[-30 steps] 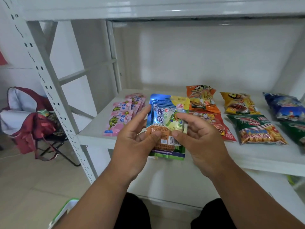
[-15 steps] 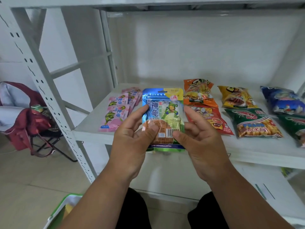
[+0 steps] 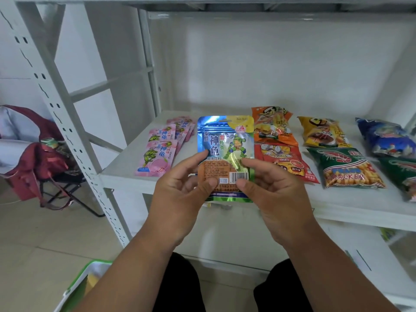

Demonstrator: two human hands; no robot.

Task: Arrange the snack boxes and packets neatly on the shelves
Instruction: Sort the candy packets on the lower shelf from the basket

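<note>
I am holding a shiny blue-and-green foil packet with a cartoon turtle printed on it (image 3: pixel 225 154) upright in front of the white metal shelf (image 3: pixel 337 206), above its front edge and clear of the surface. My left hand (image 3: pixel 182 194) is gripping the packet's lower left corner, thumb pressed on the printed face and the other fingers (image 3: pixel 198 157) curled behind the left edge. My right hand (image 3: pixel 273 188) is pinching the lower right corner the same way, thumb on the front near the barcode and fingers wrapped around the right edge, so both sets of fingers are clamped on this one packet.

Behind and to the left of it, I am seeing a row of pink turtle-printed sachets (image 3: pixel 162 152) lying flat and overlapping on the shelf. To the right, an orange snack bag (image 3: pixel 273 124) is lying behind a red snack bag (image 3: pixel 290 163), which the held packet partly hides. Further right, a yellow snack bag (image 3: pixel 322 134) is sitting behind a green bag of prawn crackers (image 3: pixel 346 170), and a blue snack bag (image 3: pixel 387 138) is lying near the right edge.

On the floor at left, a dark red bag (image 3: pixel 38 167) is resting on a folding stool, and a green-rimmed white basket (image 3: pixel 74 287) is showing at the bottom of the view.
</note>
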